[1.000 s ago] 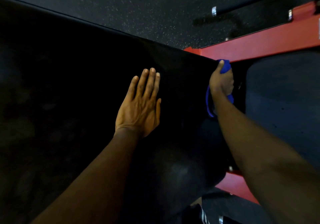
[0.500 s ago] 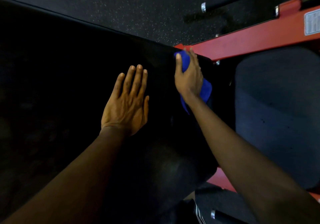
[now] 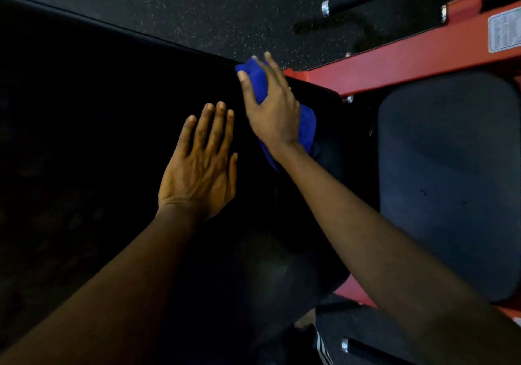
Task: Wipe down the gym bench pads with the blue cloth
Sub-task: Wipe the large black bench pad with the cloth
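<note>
A large black bench pad point(image 3: 98, 139) fills the left and middle of the view. My left hand point(image 3: 200, 167) lies flat on it, palm down, fingers together and extended. My right hand point(image 3: 272, 108) presses the blue cloth point(image 3: 306, 128) against the pad's far right corner, with cloth showing above the thumb and below the wrist. A second, greyer pad point(image 3: 451, 181) lies to the right, across a narrow gap.
The red steel frame point(image 3: 394, 68) runs along the far right, with a white label point(image 3: 504, 32) on it. Beyond lies speckled black rubber floor point(image 3: 197, 6) and a dark bar with chrome ends point(image 3: 366, 1). Another chrome-capped bar point(image 3: 345, 346) sits at the bottom right.
My right hand has slid the blue cloth leftward along the pad's far edge, from the right end toward the corner. My left hand stays flat on the pad.
</note>
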Available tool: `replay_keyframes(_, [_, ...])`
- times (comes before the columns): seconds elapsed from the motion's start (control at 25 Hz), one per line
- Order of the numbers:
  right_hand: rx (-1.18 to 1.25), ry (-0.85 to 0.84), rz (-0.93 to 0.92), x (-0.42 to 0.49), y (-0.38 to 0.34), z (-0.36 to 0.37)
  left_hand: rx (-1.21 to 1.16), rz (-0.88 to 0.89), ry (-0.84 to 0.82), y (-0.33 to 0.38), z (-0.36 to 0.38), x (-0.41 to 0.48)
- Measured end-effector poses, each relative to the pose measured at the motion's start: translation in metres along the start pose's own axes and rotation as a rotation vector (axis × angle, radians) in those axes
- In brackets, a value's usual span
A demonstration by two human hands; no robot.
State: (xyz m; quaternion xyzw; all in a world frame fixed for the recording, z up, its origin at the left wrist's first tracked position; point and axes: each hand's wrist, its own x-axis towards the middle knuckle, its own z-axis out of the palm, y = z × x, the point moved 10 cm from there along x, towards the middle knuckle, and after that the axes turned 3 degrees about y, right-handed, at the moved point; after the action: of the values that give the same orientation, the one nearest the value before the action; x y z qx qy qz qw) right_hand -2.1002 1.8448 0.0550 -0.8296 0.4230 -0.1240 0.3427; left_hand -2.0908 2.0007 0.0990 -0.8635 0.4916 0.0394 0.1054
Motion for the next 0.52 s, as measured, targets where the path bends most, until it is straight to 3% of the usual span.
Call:
replay_keyframes(0.2, [-0.037, -0.004, -0.053, 0.033, 0.024, -0.001, -0.018, -0.005, 0.006, -0.002, -0.003, -0.003])
replay_keyframes(0.36, [-0.078, 0.118, 0.248, 0.068, 0.09, -0.029, -0.043, 0.008, 0.027, -0.001, -0.003, -0.003])
replay_keyframes(0.52, [-0.055, 0.172, 0.323, -0.008, 0.099, -0.03, -0.037, 0.011, 0.015, -0.003, -0.001, -0.004])
